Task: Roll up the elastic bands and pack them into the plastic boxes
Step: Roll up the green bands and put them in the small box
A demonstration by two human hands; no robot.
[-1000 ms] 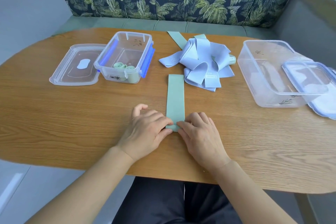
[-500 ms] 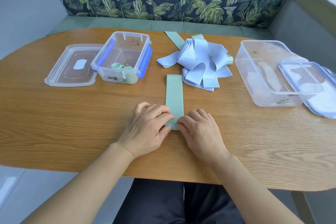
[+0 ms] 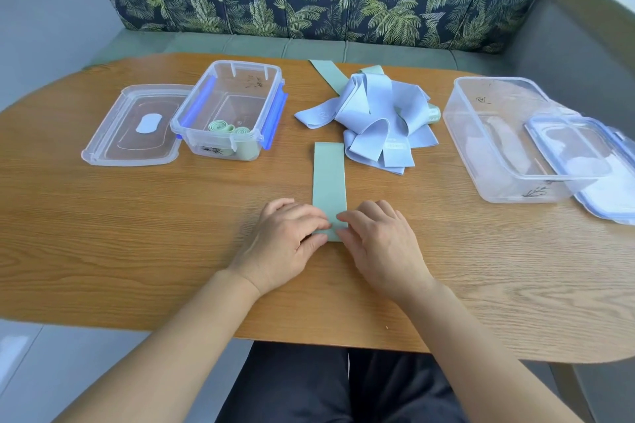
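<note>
My left hand (image 3: 285, 244) and right hand (image 3: 381, 247) sat side by side, fingers bent down over the near end of the green band (image 3: 329, 178). They pinched it against the table (image 3: 137, 233). My fingers hid that end, so I could not tell how much of it was turned over beneath them. My right thumb was out of sight. The rest of the band lay flat, running straight away from me toward the pile of blue bands (image 3: 378, 110), its far end just beside the pile.

Another green strip (image 3: 326, 74) poked out from behind the pile, mostly buried. A small greenish roll (image 3: 433, 113) showed at the pile's right edge, too covered to make out well.

To the left stood the small box (image 3: 213, 140) with blue clips, and two rolled green bands (image 3: 223, 127) lay in its near end. Its lid (image 3: 113, 134) lay flat beside it, touching. To the right stood the large box (image 3: 481, 161), with the large lid (image 3: 584, 148) leaning on its right rim and cut off by the frame. What lay inside was blurred by the plastic.
</note>
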